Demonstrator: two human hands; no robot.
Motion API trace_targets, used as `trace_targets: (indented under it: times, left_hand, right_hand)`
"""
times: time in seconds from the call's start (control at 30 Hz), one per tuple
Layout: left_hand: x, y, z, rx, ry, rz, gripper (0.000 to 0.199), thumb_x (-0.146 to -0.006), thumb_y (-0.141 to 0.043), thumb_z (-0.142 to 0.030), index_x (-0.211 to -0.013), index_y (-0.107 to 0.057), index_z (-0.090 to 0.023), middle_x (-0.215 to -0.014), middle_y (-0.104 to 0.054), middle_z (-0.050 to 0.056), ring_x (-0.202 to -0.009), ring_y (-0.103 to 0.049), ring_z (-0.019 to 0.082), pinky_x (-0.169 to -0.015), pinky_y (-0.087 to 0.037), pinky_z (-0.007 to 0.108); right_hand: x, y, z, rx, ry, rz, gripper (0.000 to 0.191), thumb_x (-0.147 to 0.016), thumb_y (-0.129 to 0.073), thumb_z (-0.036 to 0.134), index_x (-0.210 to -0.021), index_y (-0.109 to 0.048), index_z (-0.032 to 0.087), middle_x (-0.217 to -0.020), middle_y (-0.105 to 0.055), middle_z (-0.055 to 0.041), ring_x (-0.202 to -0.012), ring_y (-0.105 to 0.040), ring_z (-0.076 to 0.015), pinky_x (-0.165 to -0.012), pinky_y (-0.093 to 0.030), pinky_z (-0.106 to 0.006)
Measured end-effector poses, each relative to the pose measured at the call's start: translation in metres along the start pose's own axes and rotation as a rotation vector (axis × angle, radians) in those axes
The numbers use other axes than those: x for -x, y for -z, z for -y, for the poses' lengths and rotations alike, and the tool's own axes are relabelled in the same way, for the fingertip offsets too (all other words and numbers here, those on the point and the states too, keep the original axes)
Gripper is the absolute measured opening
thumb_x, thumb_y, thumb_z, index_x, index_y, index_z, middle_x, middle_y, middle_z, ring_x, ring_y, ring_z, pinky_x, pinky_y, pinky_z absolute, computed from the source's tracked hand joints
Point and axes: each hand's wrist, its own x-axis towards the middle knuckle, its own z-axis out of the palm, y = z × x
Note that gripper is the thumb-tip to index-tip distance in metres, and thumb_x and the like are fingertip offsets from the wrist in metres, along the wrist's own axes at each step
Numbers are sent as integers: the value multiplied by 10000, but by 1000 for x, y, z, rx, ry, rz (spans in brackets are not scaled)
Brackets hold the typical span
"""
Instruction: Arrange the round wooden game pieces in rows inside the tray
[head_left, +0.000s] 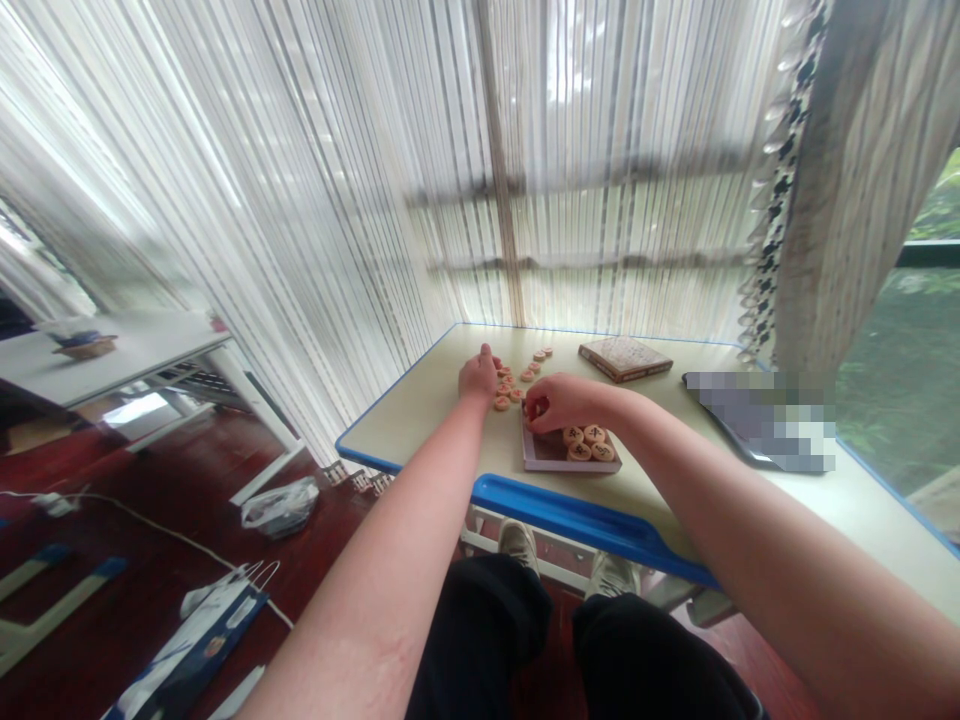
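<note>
Several round wooden pieces with characters (592, 434) lie in the right part of an open shallow box (571, 465) near the table's front edge. My right hand (541, 402) is over the box's left part, its fingers pinched together; what they hold, if anything, is too small to name. Loose round pieces (502, 403) are scattered on the table between my hands and a little behind them. At the left of these pieces is my left hand (480, 374), its fingers curled and partly turned away, so I cannot make out what is in them.
The patterned box lid (625, 357) lies at the back right of the cream table (409, 420). A dark flat device (757, 425), partly blurred out, rests on the right. A blue tray (570, 512) runs along the front edge. Bags lie on the floor at left.
</note>
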Motion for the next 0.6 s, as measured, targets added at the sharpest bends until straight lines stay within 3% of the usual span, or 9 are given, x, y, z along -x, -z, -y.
trace_targets:
  times: [0.6]
  left_hand:
    - [2, 2, -4, 63, 14, -6, 599, -830, -176, -549, -693, -625, -177, -755, -685, 72, -714, -635, 176, -692, -458, 300]
  right_hand:
    - [1, 3, 1, 6, -21, -4, 225, -629, -591, 362, -792, -660, 222, -717, -628, 9, -603, -525, -120, -515, -349, -215]
